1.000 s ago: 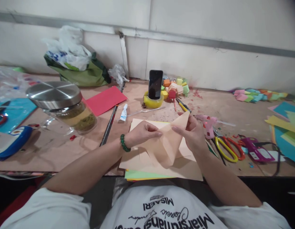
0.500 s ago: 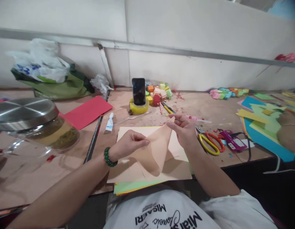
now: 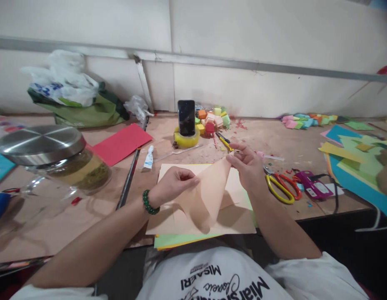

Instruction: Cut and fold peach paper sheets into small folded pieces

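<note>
A peach sheet of paper (image 3: 208, 187) curves up between my hands, bent over in a loose triangular shape. My left hand (image 3: 177, 183), with a green bead bracelet (image 3: 149, 203) at its wrist, pinches the sheet's left edge. My right hand (image 3: 248, 166) has the raised upper corner between thumb and fingers. Beneath lies another peach sheet (image 3: 162, 227) on a stack with green paper (image 3: 168, 241) and yellow paper showing at the front. Yellow-handled scissors (image 3: 279, 189) and red-handled scissors (image 3: 292, 187) are just right of my right hand.
Behind the paper a phone (image 3: 186, 118) stands in a yellow tape roll (image 3: 187, 139), beside small folded paper blocks (image 3: 212, 121). To the left are a glue tube (image 3: 148, 157), red paper (image 3: 123, 143) and a lidded glass jar (image 3: 81, 171). A co-worker's hand (image 3: 386, 171) shows at far right.
The view has shifted slightly, so most things sit a little further right. Both hands keep their pinch on the sheet, which bends much as before. A blue object has appeared at the left edge.
</note>
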{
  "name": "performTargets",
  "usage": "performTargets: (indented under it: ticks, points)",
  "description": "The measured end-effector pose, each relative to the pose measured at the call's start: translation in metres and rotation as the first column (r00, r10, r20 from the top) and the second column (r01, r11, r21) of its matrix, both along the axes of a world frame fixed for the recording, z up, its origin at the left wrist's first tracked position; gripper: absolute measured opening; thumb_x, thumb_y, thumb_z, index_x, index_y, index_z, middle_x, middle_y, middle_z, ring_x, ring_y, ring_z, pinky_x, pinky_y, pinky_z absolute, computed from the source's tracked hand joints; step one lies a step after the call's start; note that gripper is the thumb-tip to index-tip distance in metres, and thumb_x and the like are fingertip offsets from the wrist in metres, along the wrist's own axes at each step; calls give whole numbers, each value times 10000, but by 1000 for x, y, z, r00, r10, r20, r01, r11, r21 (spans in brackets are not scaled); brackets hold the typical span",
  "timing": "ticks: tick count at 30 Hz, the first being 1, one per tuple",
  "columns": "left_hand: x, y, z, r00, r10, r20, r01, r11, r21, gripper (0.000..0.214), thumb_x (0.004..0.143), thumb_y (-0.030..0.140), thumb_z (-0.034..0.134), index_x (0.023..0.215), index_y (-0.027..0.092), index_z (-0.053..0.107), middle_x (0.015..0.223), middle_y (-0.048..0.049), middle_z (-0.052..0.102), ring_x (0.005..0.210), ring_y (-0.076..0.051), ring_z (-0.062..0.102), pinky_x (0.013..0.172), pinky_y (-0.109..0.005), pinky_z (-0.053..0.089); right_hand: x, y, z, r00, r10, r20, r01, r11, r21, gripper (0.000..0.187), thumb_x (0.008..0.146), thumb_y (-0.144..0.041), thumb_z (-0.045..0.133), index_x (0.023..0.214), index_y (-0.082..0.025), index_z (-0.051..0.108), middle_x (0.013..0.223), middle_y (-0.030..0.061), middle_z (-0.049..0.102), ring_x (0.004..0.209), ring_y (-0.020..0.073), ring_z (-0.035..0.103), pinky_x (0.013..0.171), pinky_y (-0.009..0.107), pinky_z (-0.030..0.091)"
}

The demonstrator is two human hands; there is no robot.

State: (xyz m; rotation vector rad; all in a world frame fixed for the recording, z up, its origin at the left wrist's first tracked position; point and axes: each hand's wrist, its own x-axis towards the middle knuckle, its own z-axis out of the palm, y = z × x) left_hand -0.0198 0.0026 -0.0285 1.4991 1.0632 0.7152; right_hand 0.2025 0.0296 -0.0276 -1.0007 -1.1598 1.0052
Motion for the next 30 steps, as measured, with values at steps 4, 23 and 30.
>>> performTargets:
  ticks: [4, 23, 30]
  points:
    - [-2, 0, 4, 999, -8, -51, 10, 999, 40, 323, 725, 426, 663, 594, 135, 610, 530, 20, 519, 522, -77, 418, 492, -194, 327, 4, 3, 0, 1000, 12, 7, -12, 1000, -28, 462, 570, -339, 852, 956, -219, 629, 511, -124, 470, 493, 72, 476, 528, 228, 454]
    - [-6, -5, 16, 997, -37, -65, 35, 999, -30, 324, 702, 425, 710, 618, 120, 638, 562, 0, 570, 526, -72, 448, 461, -174, 328, 8, -4, 2, 998, -56, 33, 54, 997, 53, 491, 552, -340, 887, 975, -238, 658, 578, -80, 621, 585, 115, 627, 608, 265, 532]
    - [-6, -4, 14, 997, -66, -46, 66, 998, -16, 291, 705, 396, 702, 614, 128, 635, 563, 1, 577, 532, -77, 461, 483, -184, 346, 11, -2, 5, 999, -29, 17, 28, 999, 15, 498, 556, -347, 871, 985, -241, 641, 592, -72, 635, 546, 115, 599, 571, 275, 533]
